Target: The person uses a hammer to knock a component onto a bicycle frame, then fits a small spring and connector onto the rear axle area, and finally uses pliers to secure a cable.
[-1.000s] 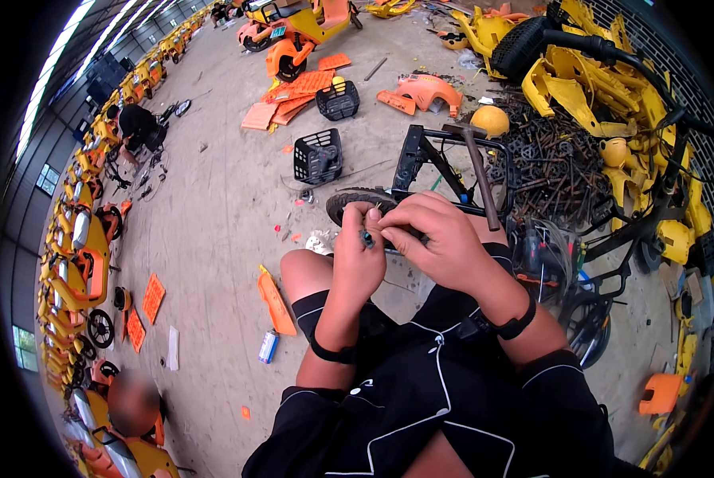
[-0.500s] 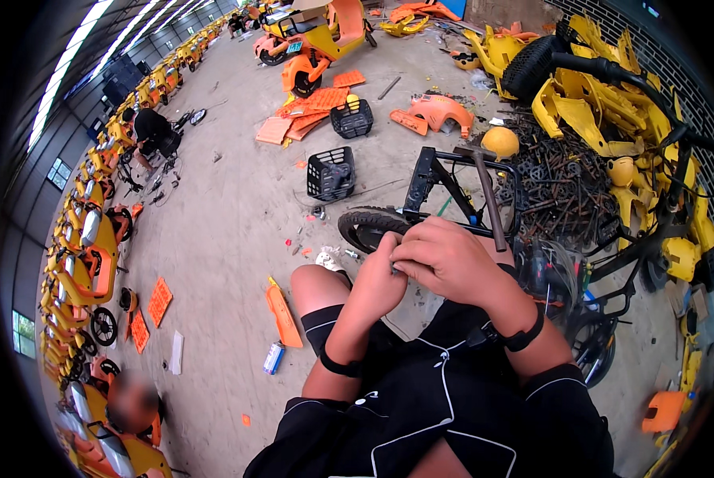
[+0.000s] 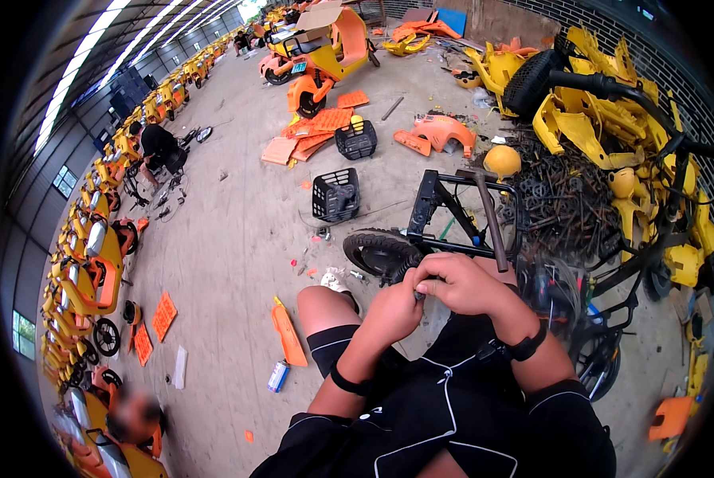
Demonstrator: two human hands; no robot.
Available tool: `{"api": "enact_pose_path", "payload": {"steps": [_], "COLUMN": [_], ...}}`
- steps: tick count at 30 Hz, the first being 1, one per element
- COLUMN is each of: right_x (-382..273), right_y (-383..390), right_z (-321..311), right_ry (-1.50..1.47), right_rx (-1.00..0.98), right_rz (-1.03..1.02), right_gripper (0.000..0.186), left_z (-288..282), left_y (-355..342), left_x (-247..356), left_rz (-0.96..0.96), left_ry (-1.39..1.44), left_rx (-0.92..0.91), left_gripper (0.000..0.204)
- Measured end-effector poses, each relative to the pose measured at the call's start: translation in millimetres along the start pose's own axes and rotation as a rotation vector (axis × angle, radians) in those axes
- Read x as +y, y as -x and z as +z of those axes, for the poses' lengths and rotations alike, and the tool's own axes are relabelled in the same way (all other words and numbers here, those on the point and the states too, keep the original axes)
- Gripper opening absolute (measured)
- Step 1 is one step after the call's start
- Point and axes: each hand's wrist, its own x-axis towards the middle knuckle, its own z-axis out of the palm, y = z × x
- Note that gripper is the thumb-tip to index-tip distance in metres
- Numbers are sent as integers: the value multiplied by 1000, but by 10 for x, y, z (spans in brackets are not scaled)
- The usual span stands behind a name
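Peeking below right grip [image 3: 460, 280]: dark piece [image 3: 418, 295].

Along the left wall [image 3: 37, 231] we saw a row of yellow scooters [image 3: 94, 275]; farther in, two black baskets [image 3: 323, 191] lay near flat orange panels [image 3: 325, 121] — and yellow body parts [image 3: 578, 131] were heaped by the brick wall [image 3: 612, 25] on the right.

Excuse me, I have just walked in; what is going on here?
A person's left hand and right hand meet around a small dark piece, mostly hidden between them. Just beyond are a black metal frame, with a hammer lying over it, and a tyred wheel. Farther off to the left, another person is down low near loose parts.
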Motion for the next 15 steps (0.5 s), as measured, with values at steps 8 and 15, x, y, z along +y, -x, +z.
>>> {"api": "enact_pose_path", "payload": {"steps": [8, 15], "right_x": [211, 554], "right_y": [65, 57], "right_z": [131, 379], "right_ry": [-81, -212], "right_rx": [2, 29], "right_rz": [142, 229], "right_gripper": [10, 11], "left_z": [186, 284], "left_y": [20, 28], "left_x": [-110, -263], "left_rz": [-50, -98], "left_ry": [-143, -157], "left_rx": [56, 79], "left_gripper": [26, 27]}}
